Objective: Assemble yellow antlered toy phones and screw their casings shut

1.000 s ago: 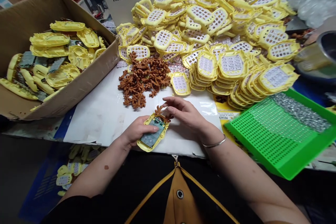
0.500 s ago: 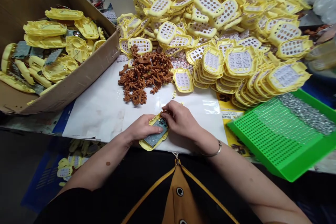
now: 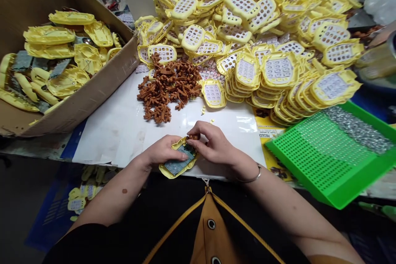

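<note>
Both hands curl: left hand (image 3: 161,152) steadies yellow shell (image 3: 177,164), right hand (image 3: 213,144) pinches brown piece (image 3: 194,136).

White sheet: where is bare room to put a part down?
Bare between the brown cardboard box, the pile of brown plastic pieces and the left hand; a smaller patch right of the right hand. Crowded behind: heap of yellow plastic shells.

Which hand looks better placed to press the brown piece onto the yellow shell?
Right, probably. The right hand pinches the brown piece at the top edge of the yellow shell, while the left hand grips the shell's side and steadies it.
</note>
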The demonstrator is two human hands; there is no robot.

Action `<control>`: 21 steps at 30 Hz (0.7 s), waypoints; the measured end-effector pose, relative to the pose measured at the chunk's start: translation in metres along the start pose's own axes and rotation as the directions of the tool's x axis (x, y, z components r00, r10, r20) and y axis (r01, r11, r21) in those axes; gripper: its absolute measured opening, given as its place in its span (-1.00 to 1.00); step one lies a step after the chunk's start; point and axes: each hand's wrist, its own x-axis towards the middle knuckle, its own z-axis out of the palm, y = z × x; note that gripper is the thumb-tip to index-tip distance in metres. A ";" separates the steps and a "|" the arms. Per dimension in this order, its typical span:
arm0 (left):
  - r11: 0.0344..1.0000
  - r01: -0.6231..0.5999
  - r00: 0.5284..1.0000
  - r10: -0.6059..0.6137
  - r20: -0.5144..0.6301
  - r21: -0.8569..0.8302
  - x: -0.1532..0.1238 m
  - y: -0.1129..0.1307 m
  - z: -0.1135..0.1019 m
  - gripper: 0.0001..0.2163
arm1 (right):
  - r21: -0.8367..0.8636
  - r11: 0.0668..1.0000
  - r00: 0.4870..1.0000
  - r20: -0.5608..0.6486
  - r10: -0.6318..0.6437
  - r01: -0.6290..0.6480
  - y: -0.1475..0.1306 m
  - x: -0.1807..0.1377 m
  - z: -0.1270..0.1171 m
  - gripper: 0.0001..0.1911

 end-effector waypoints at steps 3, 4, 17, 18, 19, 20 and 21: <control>0.999 -0.014 0.998 0.016 -0.052 0.048 0.001 -0.002 0.001 -0.72 | -0.079 0.989 0.992 -0.016 0.126 -0.126 0.000 0.000 0.001 -0.97; 0.998 -0.016 0.998 0.020 -0.061 0.065 0.001 -0.003 0.002 -0.72 | -0.107 0.976 0.982 -0.047 0.185 -0.189 0.000 0.000 0.002 -0.96; 0.972 -0.070 0.995 0.050 -0.092 -0.224 0.003 0.000 0.003 -0.68 | 0.512 0.741 0.896 0.160 0.414 -0.434 0.006 0.006 -0.011 -0.58; 0.970 -0.070 0.994 0.049 -0.094 -0.235 0.003 0.000 0.002 -0.68 | 0.486 0.751 0.892 0.186 0.411 -0.447 0.006 0.006 -0.012 -0.60; 0.968 -0.066 0.995 0.045 -0.093 -0.243 0.004 0.000 0.002 -0.69 | 0.459 0.762 0.889 0.206 0.409 -0.457 0.007 0.006 -0.013 -0.63; 0.966 -0.063 0.995 0.041 -0.093 -0.252 0.004 0.000 0.001 -0.69 | 0.432 0.775 0.887 0.210 0.410 -0.461 0.007 0.006 -0.012 -0.66; 0.964 -0.059 0.995 0.036 -0.094 -0.261 0.004 0.000 0.000 -0.69 | 0.402 0.794 0.890 0.196 0.412 -0.456 0.007 0.006 -0.011 -0.69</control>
